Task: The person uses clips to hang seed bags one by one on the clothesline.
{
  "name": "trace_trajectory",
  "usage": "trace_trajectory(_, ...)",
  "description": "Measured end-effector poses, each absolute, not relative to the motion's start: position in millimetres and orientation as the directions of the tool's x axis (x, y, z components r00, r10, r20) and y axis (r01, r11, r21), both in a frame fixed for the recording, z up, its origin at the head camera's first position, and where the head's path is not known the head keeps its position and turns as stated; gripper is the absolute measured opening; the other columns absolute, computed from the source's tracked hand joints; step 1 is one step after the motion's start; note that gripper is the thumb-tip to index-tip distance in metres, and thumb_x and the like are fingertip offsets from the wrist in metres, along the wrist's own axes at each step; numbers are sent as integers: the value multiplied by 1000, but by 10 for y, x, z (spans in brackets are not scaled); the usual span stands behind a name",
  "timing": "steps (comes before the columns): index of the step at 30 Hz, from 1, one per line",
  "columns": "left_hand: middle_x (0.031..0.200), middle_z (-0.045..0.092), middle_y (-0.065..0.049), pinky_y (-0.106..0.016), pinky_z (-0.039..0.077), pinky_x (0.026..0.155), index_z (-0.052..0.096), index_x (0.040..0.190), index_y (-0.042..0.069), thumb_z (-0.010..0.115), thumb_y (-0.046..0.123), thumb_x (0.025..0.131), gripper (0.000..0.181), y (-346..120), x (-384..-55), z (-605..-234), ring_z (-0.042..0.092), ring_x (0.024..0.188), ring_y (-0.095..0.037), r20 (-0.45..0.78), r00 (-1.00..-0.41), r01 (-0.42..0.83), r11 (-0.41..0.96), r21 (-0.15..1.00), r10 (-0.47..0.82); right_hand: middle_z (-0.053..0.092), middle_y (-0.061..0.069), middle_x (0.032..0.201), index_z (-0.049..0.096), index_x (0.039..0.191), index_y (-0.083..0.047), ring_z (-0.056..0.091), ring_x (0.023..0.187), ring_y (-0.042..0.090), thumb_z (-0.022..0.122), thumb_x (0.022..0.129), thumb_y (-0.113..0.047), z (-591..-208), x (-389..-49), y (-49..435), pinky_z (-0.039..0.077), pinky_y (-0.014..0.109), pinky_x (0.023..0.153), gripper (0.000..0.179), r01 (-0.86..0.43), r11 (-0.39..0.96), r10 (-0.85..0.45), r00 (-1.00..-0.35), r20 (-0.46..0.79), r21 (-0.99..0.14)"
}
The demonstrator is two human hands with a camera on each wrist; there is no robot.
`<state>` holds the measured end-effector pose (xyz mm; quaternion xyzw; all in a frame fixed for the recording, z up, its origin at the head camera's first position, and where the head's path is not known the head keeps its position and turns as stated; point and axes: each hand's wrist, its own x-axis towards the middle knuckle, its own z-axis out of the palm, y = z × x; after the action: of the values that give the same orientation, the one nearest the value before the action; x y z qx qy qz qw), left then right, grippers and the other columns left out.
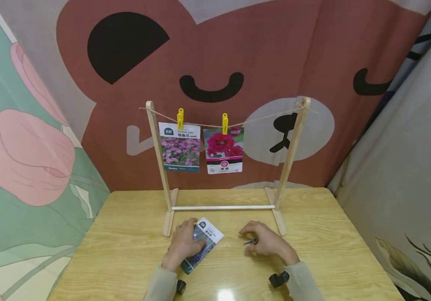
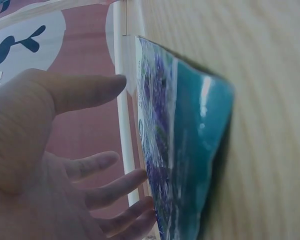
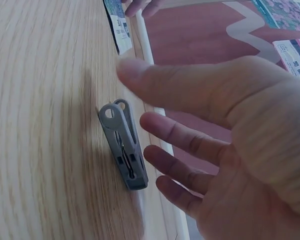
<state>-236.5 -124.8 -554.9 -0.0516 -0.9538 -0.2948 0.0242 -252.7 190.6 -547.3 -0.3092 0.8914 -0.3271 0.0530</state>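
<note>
A seed packet with purple flowers (image 1: 206, 238) and a teal lower end lies slanted on the table. Over its left side is my left hand (image 1: 186, 241); in the left wrist view its fingers (image 2: 117, 187) are spread beside the packet's edge, and the thumb stands apart from it. Whether the fingertips touch the packet I cannot tell. A grey clothespin (image 3: 123, 147) rests on the table. My right hand (image 1: 266, 239) is around it with loosely bent fingers (image 3: 177, 167); a gap shows between thumb and clothespin in the right wrist view.
Behind the hands stands a wooden frame (image 1: 290, 152) with a sagging string and a white bottom rod (image 1: 223, 207). Two yellow clothespins (image 1: 180, 119) hold a pink-flower packet (image 1: 181, 150) and a red-flower packet (image 1: 224, 152) on the string. A patterned curtain (image 1: 208, 50) hangs behind.
</note>
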Motion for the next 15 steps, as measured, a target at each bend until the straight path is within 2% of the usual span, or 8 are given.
trace_trajectory(5, 128, 67, -19, -52, 53, 89, 56, 145, 3, 97, 27, 76, 84, -1248, -2362, -5537, 59, 110, -36, 87, -990, 137, 819, 558, 107, 72, 4, 119, 76, 123, -6, 66, 113, 29, 92, 82, -7, -5480, -2528, 1940, 56, 46, 99, 44, -515, 599, -595, -799, 90, -612)
trace_trajectory(12, 129, 65, -20, -55, 52, 93, 56, 145, 2, 98, 24, 74, 86, -1251, -2355, -5538, 59, 110, -38, 96, -988, 152, 829, 538, 119, 69, 7, 119, 77, 122, -4, 65, 103, 25, 90, 82, -2, -5494, -2552, 1968, 58, 33, 86, 42, -520, 586, -631, -774, 52, -622)
trace_trajectory(15, 131, 65, -21, -56, 52, 93, 56, 146, 2, 99, 24, 74, 87, -1249, -2356, -5543, 59, 111, -38, 88, -990, 144, 831, 537, 114, 68, 6, 117, 78, 119, -5, 64, 102, 24, 88, 84, 0, -5495, -2552, 1971, 58, 33, 86, 37, -519, 585, -636, -770, 44, -623)
